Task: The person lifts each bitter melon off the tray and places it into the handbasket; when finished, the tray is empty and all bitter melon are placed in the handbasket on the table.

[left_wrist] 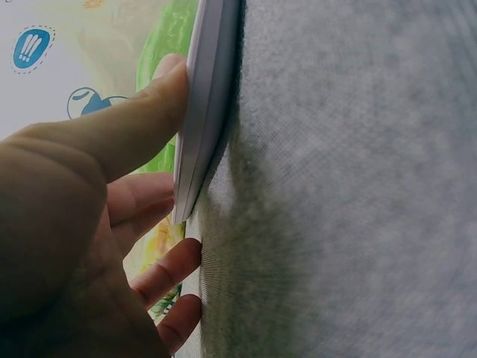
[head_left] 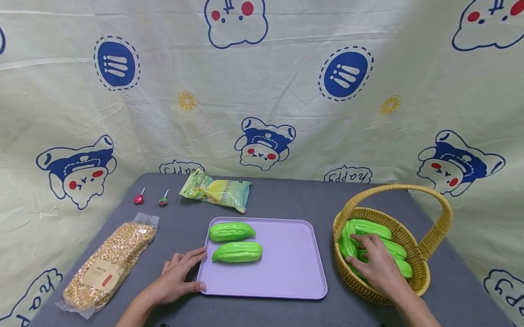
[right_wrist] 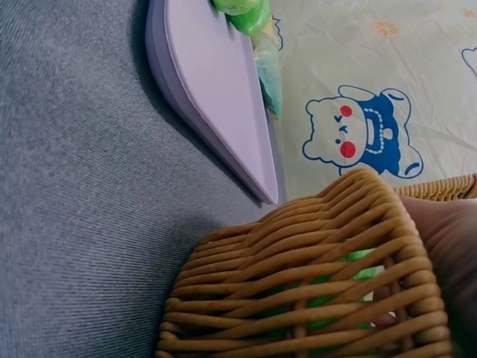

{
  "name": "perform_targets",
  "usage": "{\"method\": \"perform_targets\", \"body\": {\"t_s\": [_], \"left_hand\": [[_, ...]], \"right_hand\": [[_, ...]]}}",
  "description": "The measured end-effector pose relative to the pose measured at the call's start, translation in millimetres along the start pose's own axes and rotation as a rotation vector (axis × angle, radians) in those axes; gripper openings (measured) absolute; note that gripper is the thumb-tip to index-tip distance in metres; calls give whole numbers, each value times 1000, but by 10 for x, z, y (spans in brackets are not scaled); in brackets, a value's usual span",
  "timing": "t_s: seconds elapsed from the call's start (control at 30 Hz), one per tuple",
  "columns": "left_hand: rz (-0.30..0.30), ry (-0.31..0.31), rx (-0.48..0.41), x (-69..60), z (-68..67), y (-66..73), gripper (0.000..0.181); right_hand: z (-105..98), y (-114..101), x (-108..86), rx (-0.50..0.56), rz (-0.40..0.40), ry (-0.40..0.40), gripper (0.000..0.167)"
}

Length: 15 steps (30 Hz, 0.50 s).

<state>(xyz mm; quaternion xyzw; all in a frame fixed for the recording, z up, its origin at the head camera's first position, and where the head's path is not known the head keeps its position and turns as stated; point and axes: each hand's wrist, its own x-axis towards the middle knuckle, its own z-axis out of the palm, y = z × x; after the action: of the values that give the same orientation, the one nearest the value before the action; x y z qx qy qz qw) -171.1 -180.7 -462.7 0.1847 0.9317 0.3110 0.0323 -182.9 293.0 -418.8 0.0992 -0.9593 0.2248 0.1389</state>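
Note:
On the table lies a lilac tray (head_left: pixel 284 260) with two bright green, ridged bitter melons (head_left: pixel 237 252) on its left half. My left hand (head_left: pixel 177 276) rests at the tray's left side, thumb and fingertips touching the rim; in the left wrist view the thumb (left_wrist: pixel 141 112) lies against the edge. On the right, my right hand (head_left: pixel 377 264) reaches into a wicker basket (head_left: pixel 342 272), thumb and fingers spread over several more bitter melons (head_left: pixel 370 228). The right wrist view shows mostly basket wall (right_wrist: pixel 298 291), which hides the fingertips.
A bag of corn kernels (head_left: pixel 111 264) lies left of the tray. Behind the tray are a green-yellow packet (head_left: pixel 217 191) and two lollipops, one red (head_left: pixel 139 199) and one red-green (head_left: pixel 163 201). The basket's tall handle (head_left: pixel 442 222) arches over it. A printed cloth hangs behind the table.

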Motion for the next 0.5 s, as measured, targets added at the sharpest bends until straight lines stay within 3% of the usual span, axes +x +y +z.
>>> {"method": "perform_targets", "body": {"t_s": [0.5], "left_hand": [[-19, -12, 0, 2, -13, 27, 73]], "right_hand": [[-105, -183, -73, -13, -101, 124, 56]]}}
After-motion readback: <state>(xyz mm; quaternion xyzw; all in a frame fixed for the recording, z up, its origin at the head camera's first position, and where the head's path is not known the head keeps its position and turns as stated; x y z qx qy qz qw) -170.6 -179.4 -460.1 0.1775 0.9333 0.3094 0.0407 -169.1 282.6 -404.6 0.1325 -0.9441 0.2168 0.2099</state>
